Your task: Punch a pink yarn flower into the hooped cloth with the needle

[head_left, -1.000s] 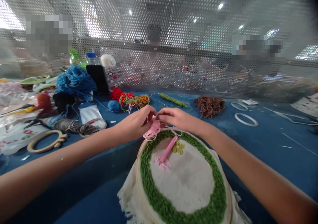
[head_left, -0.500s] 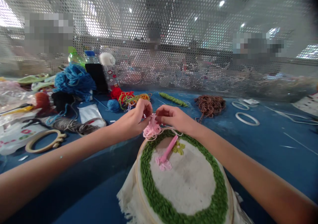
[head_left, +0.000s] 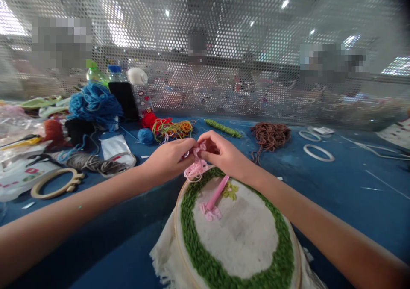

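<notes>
Tangled pink yarn [head_left: 196,170] dangling just above the embroidery hoop [head_left: 176,233]

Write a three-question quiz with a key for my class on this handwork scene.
1. True or false: the slim pink plastic stick lies inside the ring of green yarn stitches on the round wooden embroidery hoop.
2. What do the left hand and right hand hold between them? A. blue yarn B. loose pink yarn C. red yarn
3. Fill in: the coil of brown yarn lies nearest the ____ hand.

Key: 1 true; 2 B; 3 right

Right of the embroidery hoop [head_left: 176,233], there is room to pass over the blue tabletop [head_left: 336,207]. Farther out beyond the hoop, a brown yarn heap [head_left: 270,137] and white rings [head_left: 318,152] stand in the way.
</notes>
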`<state>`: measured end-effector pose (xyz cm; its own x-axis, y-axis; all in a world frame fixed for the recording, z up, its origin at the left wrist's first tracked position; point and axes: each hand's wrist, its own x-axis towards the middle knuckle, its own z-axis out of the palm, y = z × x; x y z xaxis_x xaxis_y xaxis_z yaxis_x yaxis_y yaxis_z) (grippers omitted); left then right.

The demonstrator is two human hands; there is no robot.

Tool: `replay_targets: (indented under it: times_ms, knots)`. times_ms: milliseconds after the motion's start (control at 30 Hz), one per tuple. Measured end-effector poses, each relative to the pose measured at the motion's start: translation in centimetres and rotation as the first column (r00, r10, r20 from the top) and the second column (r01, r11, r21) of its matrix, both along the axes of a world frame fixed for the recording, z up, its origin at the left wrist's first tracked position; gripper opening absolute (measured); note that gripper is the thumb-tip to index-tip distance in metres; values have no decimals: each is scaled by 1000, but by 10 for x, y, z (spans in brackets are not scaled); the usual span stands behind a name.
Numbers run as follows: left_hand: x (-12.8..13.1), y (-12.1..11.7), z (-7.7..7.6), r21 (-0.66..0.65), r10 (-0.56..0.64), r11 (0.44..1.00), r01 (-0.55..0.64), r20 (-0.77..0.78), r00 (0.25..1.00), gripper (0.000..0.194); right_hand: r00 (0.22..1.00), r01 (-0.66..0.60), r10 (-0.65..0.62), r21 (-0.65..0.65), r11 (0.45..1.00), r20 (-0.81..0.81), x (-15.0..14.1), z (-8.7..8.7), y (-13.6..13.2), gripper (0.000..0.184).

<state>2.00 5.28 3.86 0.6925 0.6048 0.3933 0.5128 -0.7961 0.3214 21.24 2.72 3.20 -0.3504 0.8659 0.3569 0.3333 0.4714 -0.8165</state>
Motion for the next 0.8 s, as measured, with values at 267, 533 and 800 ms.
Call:
replay_targets:
  times_ms: [267, 533, 800]
  knots:
    - [-11, 7, -1, 206, -9, 979, 13, -20, 1000, 19, 972, 174, -190, 115, 978, 138, 17, 9, 6, 10]
    - [-21, 22, 2, 123, 108, 986, -110, 22, 994, 13, 918, 383, -384, -29, 923, -95, 71, 17, 37, 14]
    - [1, 8, 1, -311, -27, 949, 57, 99, 995, 29, 986, 132, -141, -91, 987, -89, 28, 26, 10, 16]
